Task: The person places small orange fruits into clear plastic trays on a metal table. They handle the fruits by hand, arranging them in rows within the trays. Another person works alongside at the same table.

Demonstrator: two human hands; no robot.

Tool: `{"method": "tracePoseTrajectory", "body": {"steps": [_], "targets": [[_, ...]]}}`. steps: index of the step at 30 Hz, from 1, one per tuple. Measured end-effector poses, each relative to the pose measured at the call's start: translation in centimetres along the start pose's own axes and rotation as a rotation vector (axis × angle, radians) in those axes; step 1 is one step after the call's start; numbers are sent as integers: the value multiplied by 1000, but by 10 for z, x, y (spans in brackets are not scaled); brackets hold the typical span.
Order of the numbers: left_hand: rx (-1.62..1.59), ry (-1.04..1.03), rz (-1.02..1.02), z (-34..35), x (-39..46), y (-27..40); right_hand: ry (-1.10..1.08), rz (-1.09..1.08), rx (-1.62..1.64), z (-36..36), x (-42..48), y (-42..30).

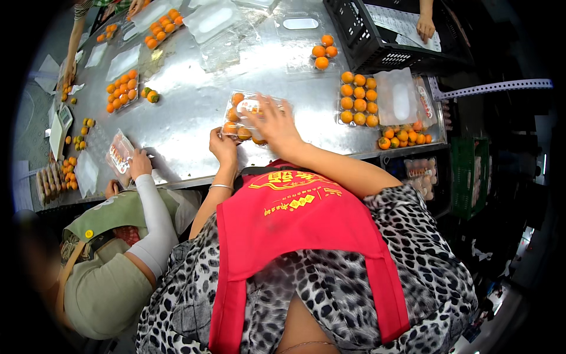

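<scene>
A clear plastic clamshell pack of round orange fruits lies on the steel table in front of me. Its lid carries a white label with printing, partly covered by my fingers. My left hand grips the pack's near left corner. Over the lid's right side my right hand is laid with fingers spread and a little blurred; it hides much of the fruit there. To the right sits an uncovered tray of orange fruits, in rows.
A black plastic crate with printed sheets stands far right, a person's hand over them. Loose fruits lie at the right edge, beside a translucent sheet. A co-worker at left handles another pack. Green crates stand lower right.
</scene>
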State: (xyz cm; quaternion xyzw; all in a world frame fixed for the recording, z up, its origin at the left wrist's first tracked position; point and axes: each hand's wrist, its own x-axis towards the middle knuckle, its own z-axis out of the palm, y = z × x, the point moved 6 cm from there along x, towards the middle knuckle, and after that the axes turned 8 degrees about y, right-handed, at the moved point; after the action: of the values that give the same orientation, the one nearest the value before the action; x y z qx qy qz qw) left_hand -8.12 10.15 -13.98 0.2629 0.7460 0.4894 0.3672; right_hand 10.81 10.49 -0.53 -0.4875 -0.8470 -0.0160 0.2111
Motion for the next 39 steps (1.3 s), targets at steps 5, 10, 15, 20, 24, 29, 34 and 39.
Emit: {"method": "tracePoseTrajectory", "body": {"steps": [5, 10, 15, 20, 24, 29, 34, 39], "targets": [[-24, -79, -93, -1, -7, 11, -89, 237, 150, -35, 24, 77], [-9, -225, -188, -16, -23, 21, 452, 372, 204, -77, 66, 157], [-26, -380, -241, -29, -35, -9, 219, 518, 436, -26, 13, 159], [241, -91, 154, -47, -40, 48, 9, 736, 380, 11, -50, 115], [148, -243, 106, -25, -34, 76, -128, 886, 403, 25, -71, 110], [187, -377, 124, -2, -34, 75, -124, 930, 493, 27, -73, 109], [145, -216, 319, -2, -4, 104, 27, 845, 477, -7, -32, 113], [95, -261, 368, 50, 56, 125, 99, 764, 343, -15, 47, 146]]}}
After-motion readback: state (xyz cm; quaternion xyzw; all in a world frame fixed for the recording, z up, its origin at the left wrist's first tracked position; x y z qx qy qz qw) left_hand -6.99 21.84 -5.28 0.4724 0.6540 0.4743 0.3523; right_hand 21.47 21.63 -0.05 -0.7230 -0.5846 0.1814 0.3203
